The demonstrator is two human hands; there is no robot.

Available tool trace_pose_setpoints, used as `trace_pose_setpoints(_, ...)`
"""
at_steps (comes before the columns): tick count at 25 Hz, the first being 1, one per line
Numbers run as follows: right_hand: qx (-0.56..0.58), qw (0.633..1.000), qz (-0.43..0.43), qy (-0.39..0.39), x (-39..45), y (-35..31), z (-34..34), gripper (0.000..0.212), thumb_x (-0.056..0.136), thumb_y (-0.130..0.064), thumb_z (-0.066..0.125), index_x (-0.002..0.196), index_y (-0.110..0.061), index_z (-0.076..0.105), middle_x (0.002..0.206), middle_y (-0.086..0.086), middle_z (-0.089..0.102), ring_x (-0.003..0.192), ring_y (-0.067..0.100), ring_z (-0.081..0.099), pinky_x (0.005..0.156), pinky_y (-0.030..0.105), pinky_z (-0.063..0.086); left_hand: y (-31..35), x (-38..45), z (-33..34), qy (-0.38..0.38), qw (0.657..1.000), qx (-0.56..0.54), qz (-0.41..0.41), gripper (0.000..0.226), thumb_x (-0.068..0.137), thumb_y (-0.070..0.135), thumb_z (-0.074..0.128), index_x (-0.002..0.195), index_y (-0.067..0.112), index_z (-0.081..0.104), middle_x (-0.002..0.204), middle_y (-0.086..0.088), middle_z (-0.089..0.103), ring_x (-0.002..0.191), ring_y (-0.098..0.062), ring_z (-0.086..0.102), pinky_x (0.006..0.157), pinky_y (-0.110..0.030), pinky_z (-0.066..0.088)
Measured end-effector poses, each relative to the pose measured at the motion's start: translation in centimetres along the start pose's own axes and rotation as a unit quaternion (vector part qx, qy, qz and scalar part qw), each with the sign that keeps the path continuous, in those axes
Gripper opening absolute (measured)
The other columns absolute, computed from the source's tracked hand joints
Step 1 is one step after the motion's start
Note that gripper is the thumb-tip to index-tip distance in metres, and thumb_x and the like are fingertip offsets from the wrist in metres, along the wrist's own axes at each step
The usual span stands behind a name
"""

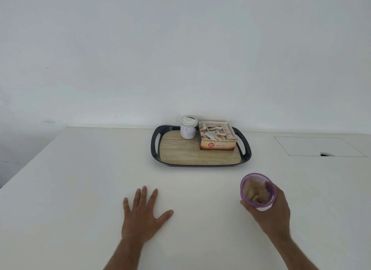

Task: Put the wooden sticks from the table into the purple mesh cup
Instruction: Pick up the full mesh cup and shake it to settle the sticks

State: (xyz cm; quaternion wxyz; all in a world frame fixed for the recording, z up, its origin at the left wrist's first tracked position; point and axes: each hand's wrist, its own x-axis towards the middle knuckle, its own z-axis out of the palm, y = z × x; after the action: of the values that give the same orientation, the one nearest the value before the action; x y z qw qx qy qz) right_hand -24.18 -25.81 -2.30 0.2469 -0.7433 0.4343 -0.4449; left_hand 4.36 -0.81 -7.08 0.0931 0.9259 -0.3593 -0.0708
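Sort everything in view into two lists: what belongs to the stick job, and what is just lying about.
Job:
purple mesh cup, gripped by the right hand
wooden sticks, blurred, inside the cup
left hand, flat on the table

Lying about:
tray
jar, on the tray
ginger tea box, on the tray

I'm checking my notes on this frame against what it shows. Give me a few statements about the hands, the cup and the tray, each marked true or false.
1. The right hand grips the purple cup. True.
2. The left hand holds a stick. False: it lies flat on the table, fingers spread, holding nothing.
3. The cup stands on the tray. False: it is in front of the tray, in the right hand.
4. A jar and a tea box sit on the tray. True.
5. Loose sticks lie on the table between the hands. False: none show there; brownish contents, blurred, show inside the cup.
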Motion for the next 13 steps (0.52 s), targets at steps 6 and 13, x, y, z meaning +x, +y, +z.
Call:
trace_pose_setpoints(6, -0.027, 0.998, -0.05, 0.004, 0.31, 0.33, 0.04, 0.09, 0.041, -0.04, 0.098, 0.118, -0.038, 0.052, 0.105, -0.02, 0.055, 0.099, 0.018, 0.06, 0.081, 0.036, 0.05, -0.03, -0.05, 0.03, 0.002, 1.0, 0.0, 0.001, 0.107, 0.07, 0.097, 0.008, 0.161, 0.04, 0.006, 0.172, 0.001, -0.006, 0.157, -0.017, -0.013, 0.124, -0.054, -0.012)
trace_pose_setpoints(13, -0.071, 0.991, -0.115, -0.022, 0.6, -0.07, 0.17, 0.09, 0.045, -0.03, 0.099, 0.123, -0.015, 0.055, 0.116, 0.001, 0.062, 0.104, 0.025, 0.058, 0.084, 0.047, 0.052, -0.08, 0.13, 0.32, 0.004, 1.0, 0.004, 0.001, 0.109, 0.068, 0.098, 0.004, 0.16, 0.041, 0.007, 0.172, 0.001, -0.005, 0.158, -0.017, -0.011, 0.124, -0.055, -0.011)
